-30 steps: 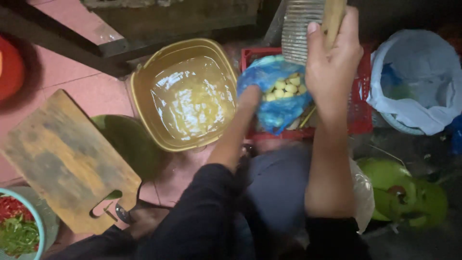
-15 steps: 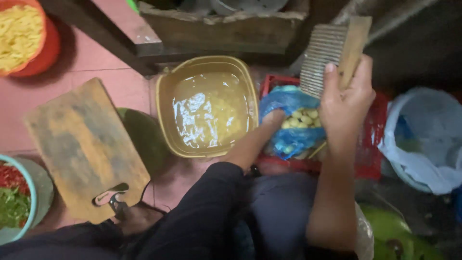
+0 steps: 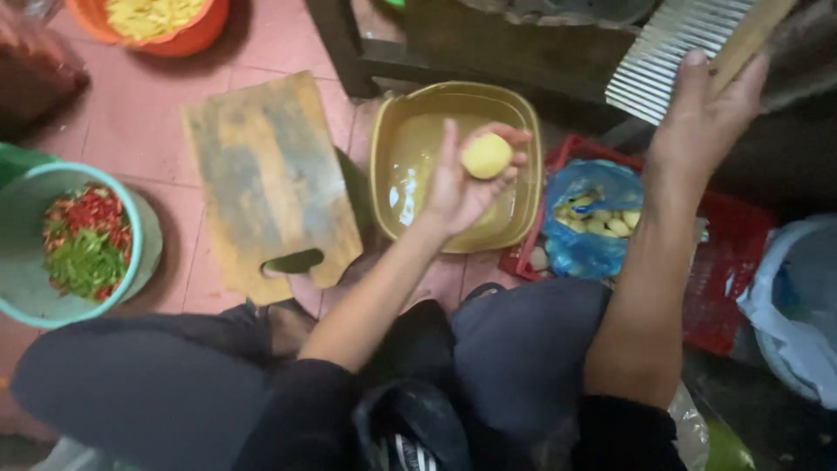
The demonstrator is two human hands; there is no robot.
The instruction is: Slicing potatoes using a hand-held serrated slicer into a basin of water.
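A peeled potato (image 3: 486,156) is gripped in the left hand's (image 3: 459,179) fingertips above the square basin (image 3: 394,131), while the right hand (image 3: 703,122), up-right of the basin, is clenched on a crinkle cutter (image 3: 673,48).

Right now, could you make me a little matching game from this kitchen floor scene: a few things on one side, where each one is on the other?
Things:
1. peeled potato
2. crinkle cutter
3. blue bag
4. chopped chillies

Places:
A. in the red crate
B. in the green bowl at far left
C. in the left hand, above the tan basin
D. raised in the right hand

Pairs: 1-C, 2-D, 3-A, 4-B
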